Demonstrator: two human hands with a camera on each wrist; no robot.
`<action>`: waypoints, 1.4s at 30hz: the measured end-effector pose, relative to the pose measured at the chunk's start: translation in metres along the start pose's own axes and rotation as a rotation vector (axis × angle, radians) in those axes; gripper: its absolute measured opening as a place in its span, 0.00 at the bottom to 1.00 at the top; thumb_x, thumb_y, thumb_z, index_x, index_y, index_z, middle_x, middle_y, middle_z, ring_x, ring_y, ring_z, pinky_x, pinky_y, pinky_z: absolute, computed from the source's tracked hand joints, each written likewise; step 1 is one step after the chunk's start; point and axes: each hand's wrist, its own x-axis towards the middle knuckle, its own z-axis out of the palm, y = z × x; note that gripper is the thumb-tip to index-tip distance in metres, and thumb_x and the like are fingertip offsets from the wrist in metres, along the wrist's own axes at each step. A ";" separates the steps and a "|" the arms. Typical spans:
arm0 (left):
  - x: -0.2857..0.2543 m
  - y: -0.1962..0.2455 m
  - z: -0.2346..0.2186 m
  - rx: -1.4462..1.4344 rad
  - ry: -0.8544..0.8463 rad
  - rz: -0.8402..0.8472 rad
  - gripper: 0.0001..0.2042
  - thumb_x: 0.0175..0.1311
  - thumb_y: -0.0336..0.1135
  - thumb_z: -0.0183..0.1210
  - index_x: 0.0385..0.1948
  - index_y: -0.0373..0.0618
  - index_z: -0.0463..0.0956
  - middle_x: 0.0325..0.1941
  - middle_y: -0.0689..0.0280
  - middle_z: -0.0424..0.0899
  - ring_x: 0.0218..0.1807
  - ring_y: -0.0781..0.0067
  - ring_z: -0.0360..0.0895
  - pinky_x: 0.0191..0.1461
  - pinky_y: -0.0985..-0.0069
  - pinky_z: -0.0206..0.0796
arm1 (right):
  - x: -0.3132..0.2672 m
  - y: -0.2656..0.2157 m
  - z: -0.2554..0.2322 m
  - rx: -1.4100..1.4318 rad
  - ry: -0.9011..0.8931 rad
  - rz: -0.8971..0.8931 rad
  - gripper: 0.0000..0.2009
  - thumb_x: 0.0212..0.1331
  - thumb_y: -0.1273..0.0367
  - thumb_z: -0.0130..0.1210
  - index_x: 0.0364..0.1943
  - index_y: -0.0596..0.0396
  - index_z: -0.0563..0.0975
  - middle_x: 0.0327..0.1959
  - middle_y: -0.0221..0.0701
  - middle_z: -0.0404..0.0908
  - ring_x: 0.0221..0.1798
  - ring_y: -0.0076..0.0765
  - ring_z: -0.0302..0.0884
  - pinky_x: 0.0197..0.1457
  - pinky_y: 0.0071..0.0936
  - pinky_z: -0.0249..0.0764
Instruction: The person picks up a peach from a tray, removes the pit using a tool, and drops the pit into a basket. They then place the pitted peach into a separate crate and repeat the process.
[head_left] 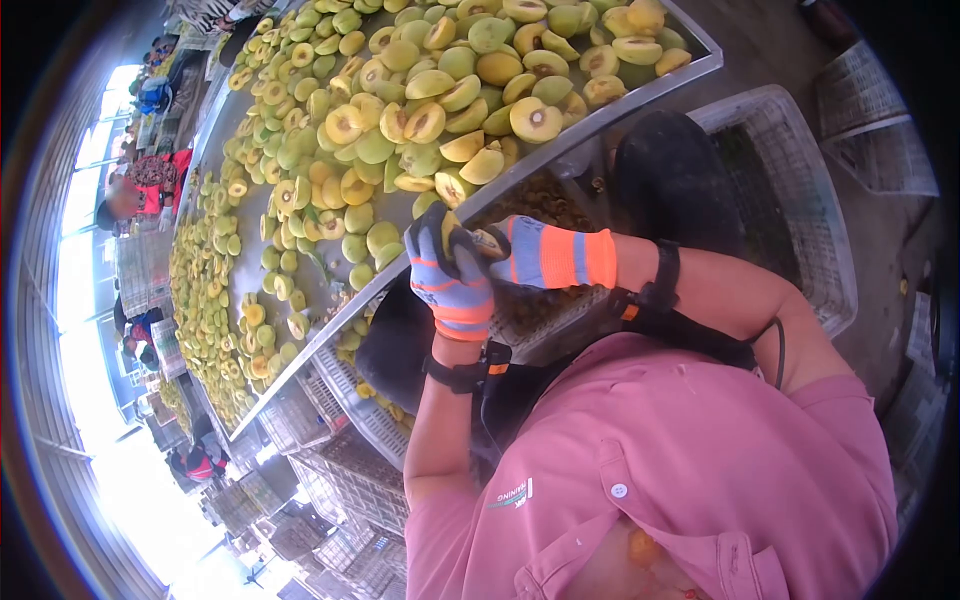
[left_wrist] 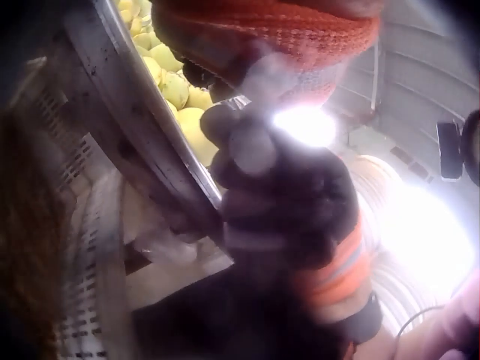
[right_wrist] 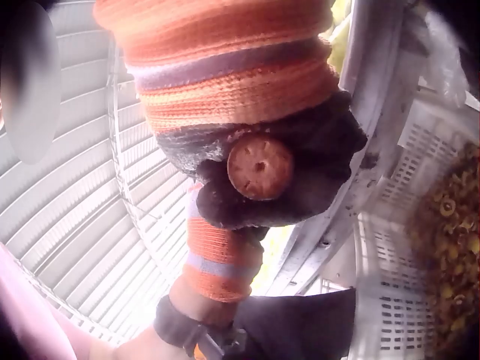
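My left hand [head_left: 452, 275], in a striped glove with dark fingers, grips a yellow-green peach half [head_left: 450, 228] at the edge of a metal table [head_left: 590, 128]. Close against it, my right hand [head_left: 545, 252] is wrapped round a tool with a round wooden handle [right_wrist: 260, 166]. That handle's butt end, with a small hole in its middle, faces the right wrist camera. The tool's working end is hidden between the hands. In the left wrist view the right hand's dark glove [left_wrist: 292, 202] is blurred. Many halved peaches [head_left: 400, 125] cover the table, some showing brown centres.
Below the hands stands a white crate [right_wrist: 390, 300] holding brown pit scraps [right_wrist: 454, 259]. Another pale crate [head_left: 830, 230] sits at the right, beside a dark-clad knee [head_left: 670, 170]. Stacked crates [head_left: 360, 480] lie lower left, and other people [head_left: 160, 185] work farther off.
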 end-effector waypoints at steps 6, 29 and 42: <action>0.005 0.009 -0.007 -0.005 -0.086 0.052 0.17 0.62 0.22 0.49 0.54 0.36 0.73 0.50 0.52 0.76 0.49 0.54 0.76 0.55 0.66 0.70 | -0.011 -0.048 -0.028 0.282 -0.211 0.465 0.11 0.55 0.64 0.57 0.32 0.60 0.81 0.20 0.31 0.78 0.20 0.28 0.73 0.23 0.30 0.70; 0.011 0.007 -0.017 -0.104 -0.192 0.003 0.16 0.61 0.21 0.50 0.51 0.35 0.74 0.46 0.54 0.77 0.46 0.56 0.77 0.53 0.68 0.69 | -0.016 -0.041 -0.028 0.446 -0.280 0.458 0.14 0.55 0.62 0.58 0.30 0.63 0.78 0.19 0.31 0.75 0.16 0.31 0.73 0.16 0.31 0.68; 0.007 -0.016 0.004 -0.356 -0.196 -0.328 0.12 0.68 0.29 0.52 0.49 0.36 0.75 0.44 0.60 0.79 0.44 0.68 0.76 0.52 0.73 0.68 | -0.005 -0.011 -0.014 0.018 -0.173 0.423 0.19 0.54 0.63 0.56 0.45 0.66 0.75 0.30 0.45 0.80 0.23 0.50 0.80 0.19 0.39 0.74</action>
